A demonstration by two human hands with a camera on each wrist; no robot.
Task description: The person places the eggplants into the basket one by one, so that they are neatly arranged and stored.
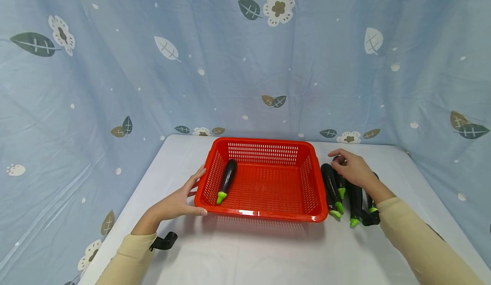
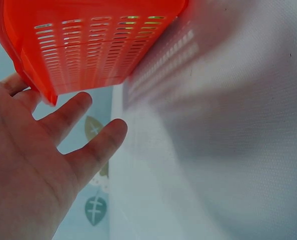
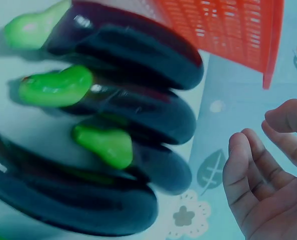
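A red plastic basket (image 1: pixel 284 216) with slotted walls stands on the table, one dark eggplant (image 1: pixel 229 175) with a green cap lying at its left side. My left hand (image 1: pixel 166 204) touches the basket's left rim, its fingers spread; the left wrist view shows fingertips partly hidden behind the rim. To the basket's right lie several eggplants (image 3: pixel 133 45) side by side. Over them hovers my right hand (image 1: pixel 354 172), its fingers slightly bent with nothing between thumb and fingertips. That hand and forearm cover part of the eggplants in the head view.
White cloth covers the table (image 1: pixel 245 255). A blue curtain (image 1: pixel 230 63) printed with leaves and flowers hangs behind it and along both sides. Small black wrist mounts (image 1: pixel 164 241) sit at both cuffs.
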